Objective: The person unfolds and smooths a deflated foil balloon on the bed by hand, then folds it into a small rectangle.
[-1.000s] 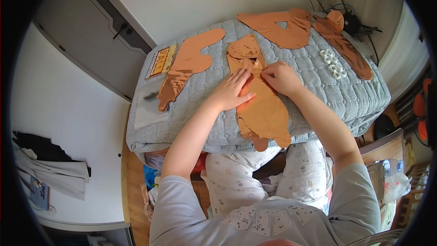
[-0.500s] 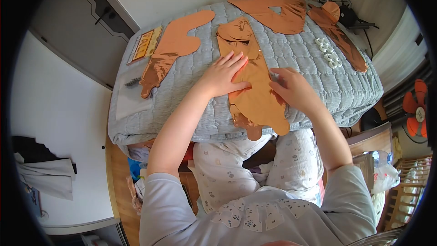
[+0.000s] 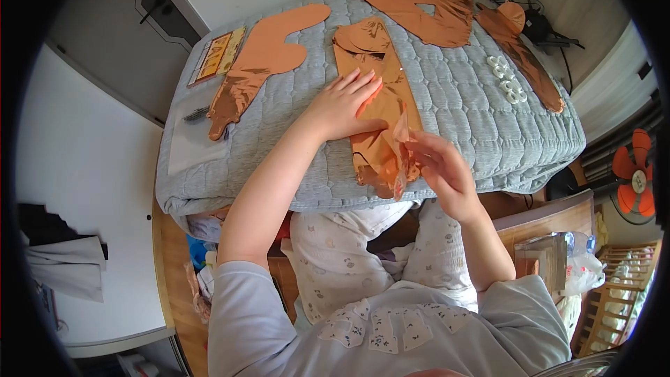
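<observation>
Working at the near foil (image 3: 396, 94) on a bed (image 3: 481, 126)

Counting four copper foils across the bed: left foil (image 3: 262, 56), far foil (image 3: 447, 31) with a hole through it, right foil (image 3: 523, 59), and the near foil, lying straight ahead and reaching the bed's front edge. Losing part of the near foil under the left hand (image 3: 342, 108). Showing one clear sheet (image 3: 188, 146), partly covered by the left foil. Resting the left hand flat, with fingers slightly apart and thumb stretched out. Holding the right hand (image 3: 450, 174) at a raised flap (image 3: 401, 146) of the near foil, with fingers loosely bent; cannot tell whether pinching or merely touching it. Making out one card (image 3: 216, 56) beside the left foil, with lettering hard to read, and dark strands (image 3: 197, 115) at the sheet, too blurred to name. Clustering between near and right foils: white rings (image 3: 506, 78), too crowded to count.
</observation>
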The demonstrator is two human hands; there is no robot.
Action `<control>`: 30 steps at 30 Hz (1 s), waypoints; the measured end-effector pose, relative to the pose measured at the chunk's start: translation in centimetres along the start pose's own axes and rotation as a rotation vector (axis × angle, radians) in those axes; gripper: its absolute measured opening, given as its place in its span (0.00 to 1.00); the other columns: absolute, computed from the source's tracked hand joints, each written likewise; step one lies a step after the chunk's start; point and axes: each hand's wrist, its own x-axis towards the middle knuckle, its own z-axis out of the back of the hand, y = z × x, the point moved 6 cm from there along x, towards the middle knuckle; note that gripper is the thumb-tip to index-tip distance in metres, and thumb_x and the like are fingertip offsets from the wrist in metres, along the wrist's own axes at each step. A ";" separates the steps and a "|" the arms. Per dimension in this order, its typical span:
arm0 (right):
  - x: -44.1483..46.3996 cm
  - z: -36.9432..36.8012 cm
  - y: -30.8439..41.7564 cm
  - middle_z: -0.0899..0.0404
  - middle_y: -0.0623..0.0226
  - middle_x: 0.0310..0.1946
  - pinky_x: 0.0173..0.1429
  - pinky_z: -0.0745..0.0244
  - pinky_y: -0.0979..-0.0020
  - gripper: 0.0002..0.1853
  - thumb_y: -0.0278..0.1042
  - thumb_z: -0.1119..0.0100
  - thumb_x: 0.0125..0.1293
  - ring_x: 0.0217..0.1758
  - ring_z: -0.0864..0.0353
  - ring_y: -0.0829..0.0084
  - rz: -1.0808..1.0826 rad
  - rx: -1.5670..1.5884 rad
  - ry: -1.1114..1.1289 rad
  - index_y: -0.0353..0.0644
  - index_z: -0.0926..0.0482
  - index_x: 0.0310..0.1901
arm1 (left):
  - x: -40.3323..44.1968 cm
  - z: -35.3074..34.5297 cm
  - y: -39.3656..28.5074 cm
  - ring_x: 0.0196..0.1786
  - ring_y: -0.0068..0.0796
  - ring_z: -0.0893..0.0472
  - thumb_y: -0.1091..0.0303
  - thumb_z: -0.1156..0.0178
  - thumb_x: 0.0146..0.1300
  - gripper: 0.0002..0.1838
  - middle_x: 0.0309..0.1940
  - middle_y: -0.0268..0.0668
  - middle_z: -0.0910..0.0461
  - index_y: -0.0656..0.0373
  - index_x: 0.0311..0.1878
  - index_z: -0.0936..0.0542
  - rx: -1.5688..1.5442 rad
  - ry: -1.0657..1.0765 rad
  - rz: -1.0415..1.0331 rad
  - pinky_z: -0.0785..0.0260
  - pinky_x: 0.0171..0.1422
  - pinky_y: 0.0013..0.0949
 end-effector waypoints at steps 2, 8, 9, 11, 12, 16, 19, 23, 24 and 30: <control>-0.2 -0.3 -0.3 0.35 0.53 0.76 0.78 0.31 0.60 0.31 0.10 0.54 0.65 0.78 0.30 0.63 0.054 0.016 0.000 0.35 0.33 0.72 | 0.0 0.1 -0.1 0.86 0.46 0.46 0.19 0.42 0.58 0.58 0.84 0.40 0.42 0.50 0.82 0.37 0.022 0.014 0.006 0.53 0.88 0.45; 0.4 -1.6 1.7 0.23 0.52 0.66 0.82 0.40 0.48 0.29 0.13 0.47 0.63 0.76 0.27 0.51 0.241 -0.591 -0.025 0.39 0.27 0.68 | 0.0 0.2 -0.2 0.86 0.45 0.46 0.18 0.42 0.58 0.58 0.83 0.41 0.41 0.50 0.82 0.36 0.015 -0.013 -0.014 0.53 0.88 0.45; 0.5 -1.9 1.6 0.21 0.53 0.66 0.83 0.45 0.44 0.30 0.14 0.46 0.63 0.76 0.28 0.49 0.202 -0.758 0.027 0.40 0.28 0.68 | 0.0 0.2 -0.3 0.86 0.45 0.46 0.18 0.42 0.58 0.58 0.83 0.41 0.41 0.50 0.82 0.36 0.014 -0.012 -0.015 0.53 0.88 0.45; 0.8 -2.0 1.6 0.20 0.54 0.65 0.84 0.50 0.41 0.30 0.14 0.46 0.63 0.77 0.28 0.48 0.160 -0.926 0.077 0.42 0.28 0.69 | -0.1 0.3 -0.4 0.85 0.44 0.45 0.30 0.34 0.61 0.53 0.84 0.39 0.42 0.48 0.83 0.38 0.014 -0.007 0.000 0.51 0.88 0.46; 1.0 -2.1 1.5 0.19 0.55 0.64 0.85 0.54 0.39 0.30 0.15 0.45 0.63 0.77 0.29 0.48 0.164 -0.910 0.142 0.42 0.27 0.69 | -0.1 0.2 -0.3 0.85 0.44 0.45 0.30 0.34 0.61 0.53 0.84 0.39 0.42 0.48 0.83 0.38 0.014 -0.005 -0.001 0.51 0.88 0.46; 1.6 -1.8 2.2 0.19 0.53 0.63 0.84 0.52 0.40 0.29 0.16 0.44 0.64 0.74 0.26 0.48 0.172 -0.800 0.277 0.42 0.25 0.67 | -0.2 0.2 -0.2 0.85 0.44 0.45 0.31 0.35 0.62 0.52 0.84 0.38 0.43 0.47 0.83 0.38 0.026 -0.015 -0.010 0.51 0.88 0.46; 2.5 -0.4 2.0 0.20 0.51 0.63 0.83 0.46 0.44 0.26 0.21 0.40 0.66 0.69 0.23 0.48 0.083 -0.553 0.165 0.40 0.24 0.67 | -0.2 0.4 -0.5 0.85 0.44 0.45 0.30 0.35 0.61 0.52 0.84 0.38 0.42 0.47 0.83 0.38 0.025 -0.001 0.000 0.51 0.88 0.45; 3.3 -0.3 1.2 0.25 0.51 0.69 0.83 0.46 0.44 0.29 0.41 0.34 0.70 0.74 0.29 0.47 0.009 -0.839 0.024 0.39 0.26 0.69 | -0.1 0.2 -0.3 0.85 0.44 0.45 0.29 0.36 0.62 0.52 0.83 0.38 0.42 0.47 0.82 0.37 0.037 0.003 -0.003 0.50 0.87 0.45; 3.3 -0.5 1.4 0.25 0.51 0.69 0.83 0.46 0.44 0.29 0.41 0.34 0.70 0.74 0.29 0.47 0.009 -0.838 0.024 0.39 0.26 0.69 | -0.1 0.1 -0.3 0.85 0.44 0.45 0.29 0.36 0.62 0.52 0.83 0.38 0.42 0.47 0.82 0.37 0.038 0.004 -0.003 0.50 0.87 0.45; 3.1 -1.4 1.3 0.30 0.53 0.75 0.85 0.66 0.36 0.32 0.50 0.38 0.73 0.83 0.41 0.47 -0.093 -1.032 0.204 0.45 0.29 0.73 | -0.1 0.2 -0.3 0.85 0.44 0.45 0.29 0.36 0.62 0.52 0.83 0.39 0.42 0.47 0.82 0.38 0.027 -0.008 -0.003 0.51 0.87 0.45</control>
